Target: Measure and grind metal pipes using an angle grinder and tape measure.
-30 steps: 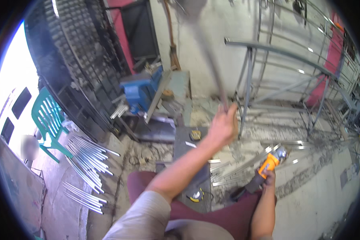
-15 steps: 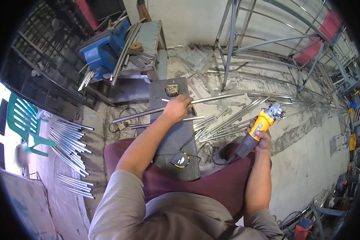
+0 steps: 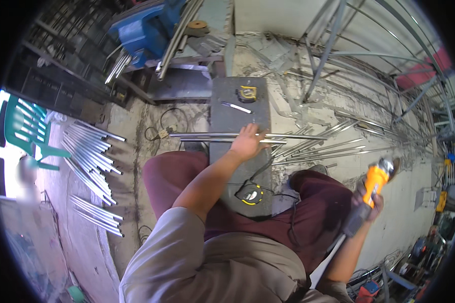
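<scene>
Straight shiny metal tubes (image 3: 298, 136) across the dark grey tabletop (image 3: 225, 91) are touched by the half-curled left hand (image 3: 247, 143); whether gripped cannot be told. An orange-and-black angle grinder (image 3: 374, 182) is clasped in the right hand (image 3: 375, 208).

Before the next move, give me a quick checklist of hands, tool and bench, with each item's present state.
1. Left hand on the thin silver metal tubes across the flat dark grey bench: ok.
2. Right hand gripping the orange-and-grey angle grinder: ok.
3. Grinder apart from those tubes: ok.
4. Grinder switched off: cannot tell.
5. White marker pen apart from those tubes: ok.
6. Thin black cord off the maroon trousers: not ok, it lies across them.
</scene>
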Demonstrator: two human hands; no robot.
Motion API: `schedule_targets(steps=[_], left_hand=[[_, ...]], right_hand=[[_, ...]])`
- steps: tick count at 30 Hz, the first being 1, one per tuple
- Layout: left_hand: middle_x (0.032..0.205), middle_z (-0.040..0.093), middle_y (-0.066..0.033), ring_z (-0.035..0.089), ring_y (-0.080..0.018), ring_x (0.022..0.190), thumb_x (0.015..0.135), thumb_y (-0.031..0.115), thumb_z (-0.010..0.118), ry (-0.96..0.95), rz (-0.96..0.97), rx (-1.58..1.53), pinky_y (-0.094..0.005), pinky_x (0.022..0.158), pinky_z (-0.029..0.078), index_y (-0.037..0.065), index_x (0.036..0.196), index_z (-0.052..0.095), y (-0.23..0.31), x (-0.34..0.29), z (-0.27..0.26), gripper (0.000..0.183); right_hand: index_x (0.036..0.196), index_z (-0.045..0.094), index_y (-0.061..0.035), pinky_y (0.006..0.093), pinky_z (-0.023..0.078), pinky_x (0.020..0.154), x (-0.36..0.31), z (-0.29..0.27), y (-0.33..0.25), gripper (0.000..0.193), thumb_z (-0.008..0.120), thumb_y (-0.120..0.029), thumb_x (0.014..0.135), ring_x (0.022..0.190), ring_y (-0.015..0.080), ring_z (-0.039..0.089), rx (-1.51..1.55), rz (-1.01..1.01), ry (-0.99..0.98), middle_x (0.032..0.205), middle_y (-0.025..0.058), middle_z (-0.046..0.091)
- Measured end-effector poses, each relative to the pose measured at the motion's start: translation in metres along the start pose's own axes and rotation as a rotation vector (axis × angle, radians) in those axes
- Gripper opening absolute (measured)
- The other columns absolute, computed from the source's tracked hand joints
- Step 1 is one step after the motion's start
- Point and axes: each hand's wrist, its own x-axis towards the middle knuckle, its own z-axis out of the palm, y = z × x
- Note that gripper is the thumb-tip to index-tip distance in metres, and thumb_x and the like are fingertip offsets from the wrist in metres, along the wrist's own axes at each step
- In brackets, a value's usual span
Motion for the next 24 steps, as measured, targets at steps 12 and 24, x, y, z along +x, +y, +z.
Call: schedule_targets(steps=[12, 24], left_hand=[[0.126, 0.058, -0.0169, 0.052, -0.0341, 0.129, 0.093, 0.017, 0.069, -0.034, -0.03, -0.189, -0.0453, 0.109, 0.046, 0.002, 0.133, 0.066, -0.023, -0.012, 0.002, 0.043], [0.115, 0.063, -0.0079, 0.057, -0.025, 0.113, 0.094, 0.037, 0.066, 0.215, 0.059, -0.068, -0.0384, 0.095, 0.045, 0.002, 0.11, 0.072, -0.042, -0.03, 0.019, 0.038]], right_hand=[[0.128, 0.055, -0.0021, 0.0419, 0.059, 0.068, -0.122, 0.021, 0.051, 0.051, 0.072, -0.024, 0.086, 0.073, 0.0281, 0.067, -0.434, 0.179, 0.442, 0.093, 0.0149, 0.064], [0.119, 0.052, -0.0052, 0.0382, 0.057, 0.07, -0.088, 0.042, 0.062, 0.045, 0.07, -0.03, 0.086, 0.077, 0.0258, 0.065, -0.562, 0.255, 0.494, 0.093, 0.012, 0.061]])
